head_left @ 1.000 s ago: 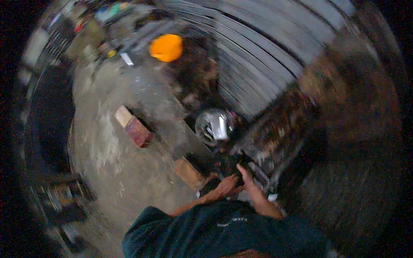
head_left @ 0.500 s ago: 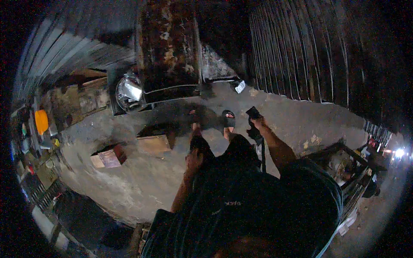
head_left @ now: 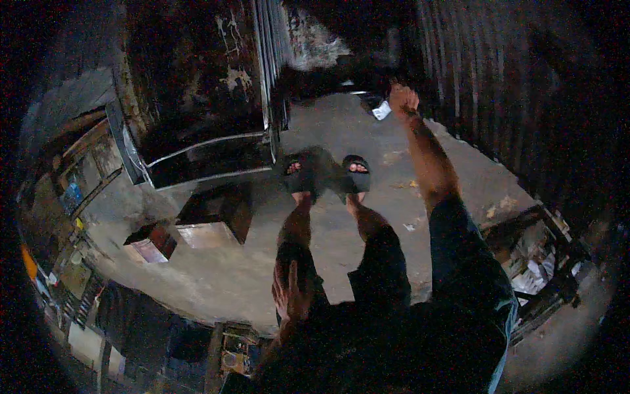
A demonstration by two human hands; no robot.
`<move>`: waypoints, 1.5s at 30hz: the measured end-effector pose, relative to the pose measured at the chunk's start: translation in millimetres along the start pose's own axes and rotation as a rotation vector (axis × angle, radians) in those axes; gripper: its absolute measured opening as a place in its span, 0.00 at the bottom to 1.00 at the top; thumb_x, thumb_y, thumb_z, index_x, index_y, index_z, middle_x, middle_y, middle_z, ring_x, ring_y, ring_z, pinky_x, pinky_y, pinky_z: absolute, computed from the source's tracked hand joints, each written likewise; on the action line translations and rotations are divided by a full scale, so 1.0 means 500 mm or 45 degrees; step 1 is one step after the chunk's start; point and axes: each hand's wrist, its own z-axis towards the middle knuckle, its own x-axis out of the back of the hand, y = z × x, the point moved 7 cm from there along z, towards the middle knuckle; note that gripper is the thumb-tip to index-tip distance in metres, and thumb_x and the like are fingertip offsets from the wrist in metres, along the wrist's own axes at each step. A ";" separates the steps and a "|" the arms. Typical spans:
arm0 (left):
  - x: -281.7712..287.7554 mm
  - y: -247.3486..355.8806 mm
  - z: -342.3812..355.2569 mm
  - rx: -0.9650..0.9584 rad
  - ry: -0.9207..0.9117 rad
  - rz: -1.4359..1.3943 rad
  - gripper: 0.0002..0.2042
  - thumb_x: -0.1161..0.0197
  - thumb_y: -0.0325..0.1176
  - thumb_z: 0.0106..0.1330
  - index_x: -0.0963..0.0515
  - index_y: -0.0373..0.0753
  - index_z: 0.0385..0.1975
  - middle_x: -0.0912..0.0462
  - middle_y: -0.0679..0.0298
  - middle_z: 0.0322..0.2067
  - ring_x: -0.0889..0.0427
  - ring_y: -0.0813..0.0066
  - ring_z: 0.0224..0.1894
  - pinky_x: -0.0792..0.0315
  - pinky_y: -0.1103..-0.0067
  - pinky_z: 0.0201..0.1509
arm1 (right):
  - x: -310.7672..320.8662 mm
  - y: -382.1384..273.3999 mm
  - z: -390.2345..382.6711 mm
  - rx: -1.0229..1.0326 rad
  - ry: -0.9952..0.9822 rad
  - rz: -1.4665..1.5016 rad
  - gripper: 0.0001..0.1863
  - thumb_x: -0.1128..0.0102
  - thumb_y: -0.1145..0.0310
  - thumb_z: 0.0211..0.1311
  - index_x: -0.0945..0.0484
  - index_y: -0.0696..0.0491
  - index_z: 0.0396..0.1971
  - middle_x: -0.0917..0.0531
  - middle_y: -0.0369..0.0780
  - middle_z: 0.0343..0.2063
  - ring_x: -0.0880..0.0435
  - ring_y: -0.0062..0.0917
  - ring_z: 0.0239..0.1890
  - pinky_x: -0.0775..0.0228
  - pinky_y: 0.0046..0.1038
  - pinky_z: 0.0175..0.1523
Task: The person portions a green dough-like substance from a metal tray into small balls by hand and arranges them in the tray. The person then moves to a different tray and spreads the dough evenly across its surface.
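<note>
My left hand (head_left: 292, 292) rests along my left thigh, fingers stretched out, holding nothing that I can see. My right arm reaches far forward, and my right hand (head_left: 403, 100) is closed in front of a dark background. What it grips is lost in that darkness. Just left of this hand in the picture shows a small white object (head_left: 380, 110), low by the far wall. Whether the hand touches it I cannot tell.
Two brown box-like blocks, a small one (head_left: 151, 243) and a larger one (head_left: 210, 231), stand on the concrete floor at left. A dark rusty panel (head_left: 190, 72) rises ahead. Corrugated sheeting (head_left: 485, 85) lines the right. A dark-framed bin (head_left: 535, 262) holds pale scraps.
My right hand has moved forward and up in the picture; the black object with a hanging strap it held is no longer discernible. Both feet now show side by side. The view has turned.
</note>
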 end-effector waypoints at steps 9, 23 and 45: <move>0.004 -0.012 0.048 0.042 0.043 -0.112 0.35 0.42 0.53 0.66 0.45 0.46 0.70 0.45 0.50 0.70 0.45 0.51 0.71 0.41 0.55 0.66 | -0.274 -0.159 0.221 0.210 0.241 -0.115 0.19 0.57 0.56 0.70 0.18 0.50 0.39 0.16 0.37 0.42 0.21 0.37 0.52 0.43 0.44 0.66; -0.063 -0.071 0.004 0.025 0.180 -0.612 0.32 0.43 0.53 0.68 0.40 0.42 0.67 0.40 0.54 0.68 0.41 0.58 0.70 0.34 0.61 0.62 | 0.050 -0.022 -0.480 0.789 0.144 0.294 0.17 0.36 0.70 0.46 0.18 0.51 0.40 0.17 0.46 0.36 0.19 0.46 0.36 0.27 0.45 0.35; 0.312 0.302 0.170 -0.536 -0.019 -0.695 0.24 0.40 0.46 0.66 0.29 0.45 0.61 0.26 0.57 0.58 0.25 0.65 0.58 0.27 0.67 0.55 | 0.087 0.194 -1.049 0.473 -0.186 0.697 0.21 0.40 0.56 0.56 0.20 0.50 0.47 0.16 0.47 0.36 0.17 0.42 0.45 0.23 0.40 0.44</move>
